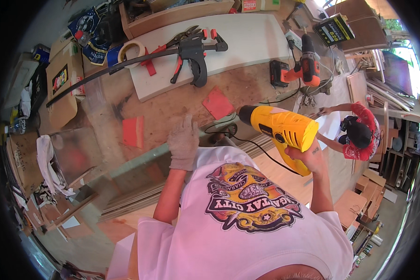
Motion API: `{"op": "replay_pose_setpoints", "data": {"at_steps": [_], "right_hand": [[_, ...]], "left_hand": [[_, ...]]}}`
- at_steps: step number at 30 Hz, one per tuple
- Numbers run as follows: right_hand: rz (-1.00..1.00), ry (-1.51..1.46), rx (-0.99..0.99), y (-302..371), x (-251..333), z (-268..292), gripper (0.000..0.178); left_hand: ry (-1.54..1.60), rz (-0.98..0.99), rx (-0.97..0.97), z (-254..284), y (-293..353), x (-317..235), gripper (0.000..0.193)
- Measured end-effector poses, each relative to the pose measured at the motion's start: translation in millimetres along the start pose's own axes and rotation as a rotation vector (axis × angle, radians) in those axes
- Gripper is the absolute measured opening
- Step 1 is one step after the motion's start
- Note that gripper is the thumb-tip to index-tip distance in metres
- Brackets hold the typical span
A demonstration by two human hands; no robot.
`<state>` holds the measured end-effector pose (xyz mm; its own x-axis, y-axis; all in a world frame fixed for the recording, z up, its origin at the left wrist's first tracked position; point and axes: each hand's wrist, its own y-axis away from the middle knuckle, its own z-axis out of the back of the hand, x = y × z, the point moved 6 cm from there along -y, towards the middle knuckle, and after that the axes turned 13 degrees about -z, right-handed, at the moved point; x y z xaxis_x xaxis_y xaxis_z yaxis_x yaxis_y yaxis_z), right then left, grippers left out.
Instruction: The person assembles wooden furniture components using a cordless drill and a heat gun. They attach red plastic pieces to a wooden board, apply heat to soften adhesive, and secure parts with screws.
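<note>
My right hand (pixel 308 156) is bare and wrapped round the handle of a yellow heat gun (pixel 284 128). The black nozzle points left over the front of the workbench, and a black cord (pixel 261 148) runs near the tool. My left hand (pixel 183 142), in a grey work glove, lies at the bench's front edge with its fingers stretched forward and nothing visible in it. Two flat red pieces lie on the bench: one (pixel 133 132) left of the glove, the other (pixel 218 102) between the glove and the nozzle.
A long bar clamp (pixel 191 56) lies across a white board (pixel 247 42). Beside the board stands an orange-and-black cordless drill (pixel 308 65). A tape roll (pixel 131 50) sits at the far left. Another person in red (pixel 361 130) works at the right. Wooden strips (pixel 135 200) lie below the bench.
</note>
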<state>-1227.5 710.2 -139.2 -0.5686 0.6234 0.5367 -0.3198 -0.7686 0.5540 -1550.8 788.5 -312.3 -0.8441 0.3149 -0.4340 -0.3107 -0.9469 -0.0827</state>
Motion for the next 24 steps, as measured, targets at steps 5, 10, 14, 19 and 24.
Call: {"op": "replay_pose_setpoints", "data": {"at_steps": [5,10,14,19,24], "right_hand": [[0.065,0.11,0.086,-3.0,39.6,-5.3,0.047],[0.106,-0.02,0.095,-28.4,76.0,-34.2,0.039],[0.149,0.07,0.17,-27.8,85.8,-42.6,0.035],[0.154,-0.169,0.069,-29.0,68.4,-60.3,0.039],[0.044,-0.068,0.173,-29.4,74.9,-61.9,0.038]], "left_hand": [[-0.038,-0.127,-0.145,-1.0,-2.2,1.9,0.044],[-0.036,-0.126,-0.202,-10.2,-11.7,4.3,0.045],[-0.012,-0.177,-0.243,-23.5,-8.1,30.0,0.048],[0.02,-0.183,-0.235,-11.0,-8.9,26.2,0.048],[0.01,-0.194,-0.267,-13.0,-4.5,29.0,0.045]]}}
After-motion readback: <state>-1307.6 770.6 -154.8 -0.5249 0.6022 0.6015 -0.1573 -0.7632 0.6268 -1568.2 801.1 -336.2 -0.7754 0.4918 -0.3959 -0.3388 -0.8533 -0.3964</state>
